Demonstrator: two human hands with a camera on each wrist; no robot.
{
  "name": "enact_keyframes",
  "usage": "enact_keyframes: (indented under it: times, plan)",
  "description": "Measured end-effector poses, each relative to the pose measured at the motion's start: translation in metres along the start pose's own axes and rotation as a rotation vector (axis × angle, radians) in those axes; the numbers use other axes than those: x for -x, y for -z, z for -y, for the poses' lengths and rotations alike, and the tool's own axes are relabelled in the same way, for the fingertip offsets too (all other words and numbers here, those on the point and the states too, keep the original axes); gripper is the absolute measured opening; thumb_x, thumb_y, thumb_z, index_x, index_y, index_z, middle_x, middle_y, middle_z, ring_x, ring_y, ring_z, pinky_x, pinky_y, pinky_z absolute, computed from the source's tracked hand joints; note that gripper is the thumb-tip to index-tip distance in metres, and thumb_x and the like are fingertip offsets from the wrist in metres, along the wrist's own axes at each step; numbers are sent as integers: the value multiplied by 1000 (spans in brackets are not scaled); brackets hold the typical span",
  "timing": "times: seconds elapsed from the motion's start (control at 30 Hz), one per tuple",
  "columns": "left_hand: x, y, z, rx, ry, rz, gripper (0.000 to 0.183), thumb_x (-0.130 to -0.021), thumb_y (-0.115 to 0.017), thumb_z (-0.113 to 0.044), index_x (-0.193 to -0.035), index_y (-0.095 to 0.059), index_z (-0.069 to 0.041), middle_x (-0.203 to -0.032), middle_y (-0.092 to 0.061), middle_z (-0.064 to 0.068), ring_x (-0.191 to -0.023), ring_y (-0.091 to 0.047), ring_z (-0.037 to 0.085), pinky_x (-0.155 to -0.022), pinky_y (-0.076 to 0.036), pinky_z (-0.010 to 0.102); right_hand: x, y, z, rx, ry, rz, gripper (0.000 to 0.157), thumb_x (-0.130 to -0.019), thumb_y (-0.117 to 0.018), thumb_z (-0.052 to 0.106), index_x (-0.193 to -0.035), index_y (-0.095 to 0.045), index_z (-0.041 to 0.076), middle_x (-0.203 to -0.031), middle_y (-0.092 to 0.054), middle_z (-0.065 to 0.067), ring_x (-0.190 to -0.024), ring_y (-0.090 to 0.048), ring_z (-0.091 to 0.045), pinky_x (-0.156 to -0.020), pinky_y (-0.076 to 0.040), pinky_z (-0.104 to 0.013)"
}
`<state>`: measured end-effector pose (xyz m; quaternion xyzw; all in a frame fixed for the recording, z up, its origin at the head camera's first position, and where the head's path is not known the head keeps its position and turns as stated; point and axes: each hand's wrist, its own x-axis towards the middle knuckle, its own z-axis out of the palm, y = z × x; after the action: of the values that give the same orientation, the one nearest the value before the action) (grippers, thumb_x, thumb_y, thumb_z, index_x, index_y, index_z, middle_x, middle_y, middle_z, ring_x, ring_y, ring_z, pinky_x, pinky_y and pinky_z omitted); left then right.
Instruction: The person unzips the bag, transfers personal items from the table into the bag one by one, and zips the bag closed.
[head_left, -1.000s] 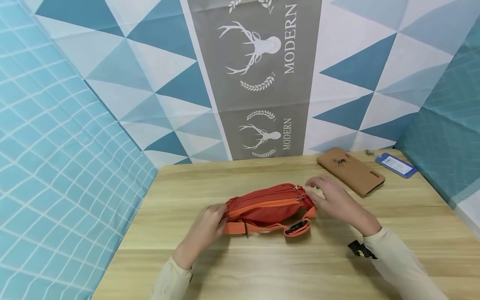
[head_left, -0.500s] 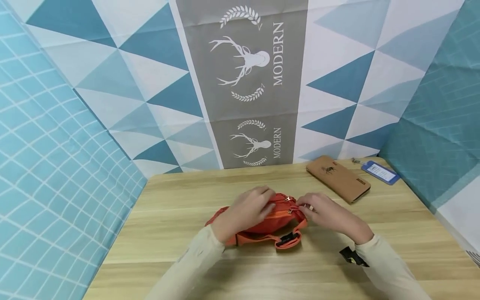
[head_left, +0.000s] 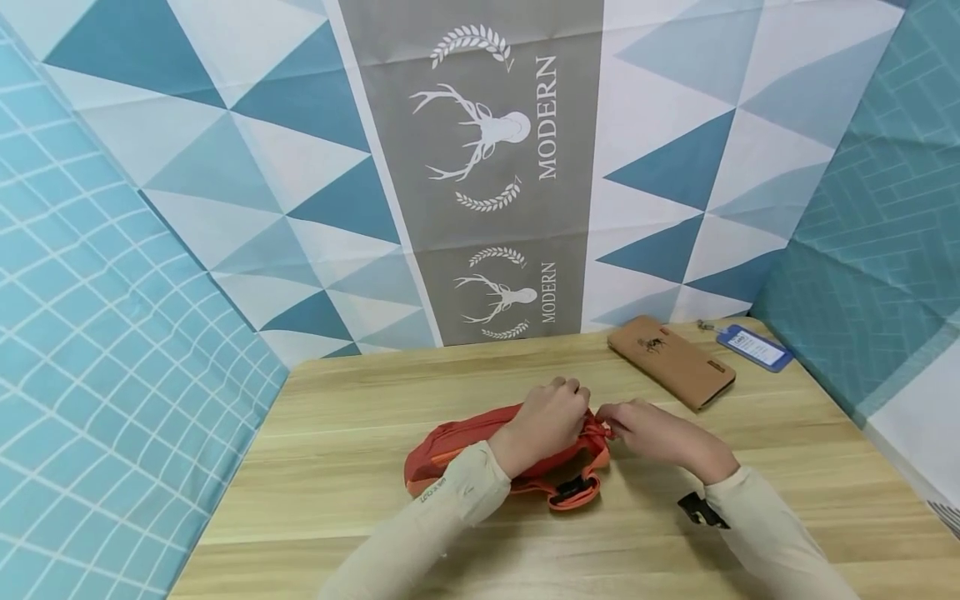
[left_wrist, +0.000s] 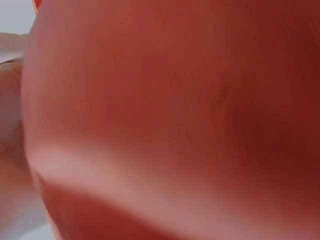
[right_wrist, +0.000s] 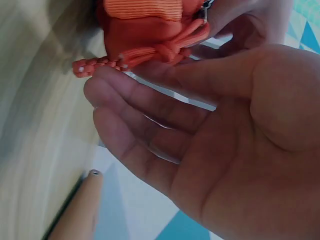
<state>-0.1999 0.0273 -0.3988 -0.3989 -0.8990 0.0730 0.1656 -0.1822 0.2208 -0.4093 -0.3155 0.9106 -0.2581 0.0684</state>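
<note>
A red waist bag (head_left: 442,454) with an orange zipper and strap lies on the table in the head view. My left hand (head_left: 551,417) reaches across its top and grips the bag's right end, covering much of the zipper. At that same end, my right hand (head_left: 652,433) pinches an orange knotted cord zipper pull (right_wrist: 167,50) between thumb and fingertips. The cord's braided tip sticks out past the fingers in the right wrist view. Blurred red fabric (left_wrist: 125,100) fills most of the left wrist view. A black buckle (head_left: 572,488) on the strap lies in front.
A tan wallet (head_left: 671,362) lies on the wooden table (head_left: 360,392) behind the right hand. Beside it, near the back right corner, is a blue card holder (head_left: 753,347) with a metal clip. Patterned cloth walls stand at the back and sides.
My left hand has moved right, from the bag's left end across its top to the right end. My right hand has closed in on the bag's right end and taken hold of the cord pull.
</note>
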Motion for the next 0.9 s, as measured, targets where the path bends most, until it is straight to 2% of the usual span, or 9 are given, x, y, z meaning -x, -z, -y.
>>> enact_keyframes:
  times: [0.13,0.27,0.4,0.53,0.6,0.67,0.73,0.83,0.9]
  plan:
    - [0,-5,-2,36,23,12,8,-94,-63,-17,-99,-68,-15,-88,-63,1,-77,-60,17,-54,-52,30,-1,-2,-5,-42,-10,8,18,-101,-47,0,-102,-62,9,-71,-48,7,-60,-40,-3,-58,-37,-25]
    - [1,-9,1,91,34,-3,11,-94,-61,-14,-105,-61,-11,-88,-63,3,-77,-61,18,-54,-51,28,-2,-5,-10,-48,-23,34,18,-99,-48,-1,-100,-63,8,-71,-49,6,-59,-41,-3,-57,-38,-24]
    - [3,-11,7,168,76,-32,13,-95,-60,-12,-105,-54,-6,-87,-59,4,-76,-61,19,-54,-51,25,-6,-8,-12,-27,-78,15,23,-101,-47,3,-117,-64,2,-71,-54,3,-58,-44,-6,-58,-40,-26]
    - [6,-8,11,240,107,-47,16,-97,-58,-12,-107,-51,-2,-86,-55,5,-74,-60,18,-55,-50,23,-13,-13,-6,-42,-92,-79,37,-107,-44,19,-137,-55,1,-86,-64,-4,-78,-59,-12,-75,-48,-35]
    - [6,-6,13,274,118,-57,15,-98,-56,-12,-107,-50,-1,-84,-54,5,-73,-60,17,-55,-50,22,-15,-15,-3,-51,-71,-112,43,-108,-42,26,-143,-50,3,-90,-65,-3,-83,-60,-14,-81,-48,-39]
    - [5,-5,14,319,137,-71,13,-97,-55,-11,-104,-48,-2,-82,-52,4,-70,-59,16,-54,-48,22,-17,-17,-2,-42,-50,-132,47,-108,-42,30,-148,-45,5,-89,-63,1,-83,-59,-10,-82,-47,-37]
    - [5,-4,16,369,145,-86,14,-95,-57,-9,-102,-47,-3,-81,-50,3,-68,-57,15,-53,-47,23,-18,-18,-1,-35,-31,-135,49,-108,-43,29,-152,-39,6,-75,-53,4,-69,-51,-7,-75,-43,-33]
    - [8,-4,18,402,128,-112,21,-90,-62,-11,-102,-46,-5,-81,-49,1,-67,-54,14,-55,-46,26,-18,-21,0,7,3,-170,46,-107,-46,22,-150,-42,6,-84,-60,5,-69,-49,-3,-72,-43,-29]
    - [10,-5,18,412,107,-124,26,-89,-63,-11,-109,-47,-5,-82,-52,1,-67,-53,14,-55,-45,26,-19,-24,2,34,44,-195,42,-106,-49,16,-146,-48,3,-91,-65,2,-68,-49,-3,-68,-43,-28]
